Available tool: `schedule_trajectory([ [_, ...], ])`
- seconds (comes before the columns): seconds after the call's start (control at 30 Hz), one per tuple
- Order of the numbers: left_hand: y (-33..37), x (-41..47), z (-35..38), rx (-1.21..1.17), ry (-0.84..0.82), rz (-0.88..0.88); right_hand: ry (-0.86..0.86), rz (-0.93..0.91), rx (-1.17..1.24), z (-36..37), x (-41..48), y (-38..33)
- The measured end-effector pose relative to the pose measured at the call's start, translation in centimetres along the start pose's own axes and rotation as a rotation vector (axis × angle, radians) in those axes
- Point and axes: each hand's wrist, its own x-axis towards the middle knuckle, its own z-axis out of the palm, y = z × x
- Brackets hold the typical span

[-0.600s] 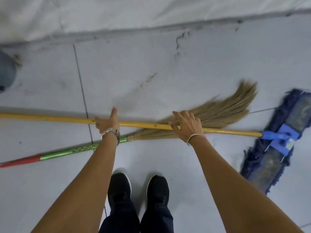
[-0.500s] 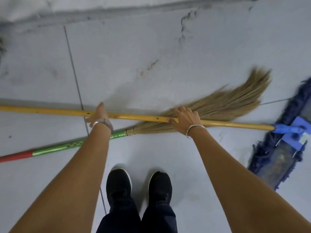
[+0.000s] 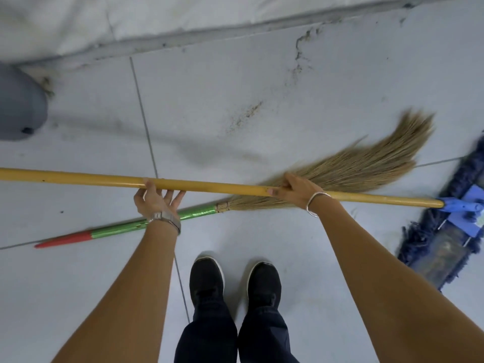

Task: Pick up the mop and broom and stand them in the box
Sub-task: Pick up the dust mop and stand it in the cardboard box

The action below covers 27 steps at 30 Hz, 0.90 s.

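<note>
1. Hands first, seen from the head camera: both are on the mop's yellow pole (image 3: 214,186), which runs level across the scene from the left edge to the blue fitting at the right.

2. Left hand (image 3: 154,203) sits under the pole with its palm turned up; the fingers hook over the far side of the pole while the thumb (image 3: 178,199) sticks out loose towards the right, so the hold is a cradle and not a full wrap. A metal watch (image 3: 165,220) circles that wrist.

3. Right hand (image 3: 294,191) grips the pole from above, fingers curled tight around it, knuckles up. A thin silver bangle (image 3: 315,205) hangs at that wrist.

4. Beyond the right hand's grip, the pole ends in a blue clamp (image 3: 459,205) joined to the mop head (image 3: 445,242), a long flat pad with dark blue fringe resting on the floor at the far right.

5. Broom (image 3: 340,174) lies on the grey tiled floor (image 3: 235,100), untouched. Its straw bristles fan out behind and past the right hand; its green handle with a red tip (image 3: 62,239) slants beneath the left wrist and ends well left of that grip.

6. Black shoes (image 3: 207,279) stand below the two grips, between the forearms.

7. Grey rounded object (image 3: 18,106) sits far left of the left hand, by the wall base; I cannot tell what it is.
</note>
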Motion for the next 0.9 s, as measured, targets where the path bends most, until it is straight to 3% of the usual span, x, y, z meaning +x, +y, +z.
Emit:
schedule_trajectory([
  [0.2,6.9,-10.3,1.7,-0.084,-0.019,0.163,-0.054,-0.019,0.094,-5.9,-6.2,-3.2],
  [0.57,32.9,-34.4,6.0,-0.051,-0.406,0.524,0.111,-0.258,0.407,-20.3,-25.0,-18.3],
  [0.9,55.7,-59.3,-4.2,0.013,-0.731,0.886,0.168,-0.561,0.672,-26.0,-48.8,-35.5],
])
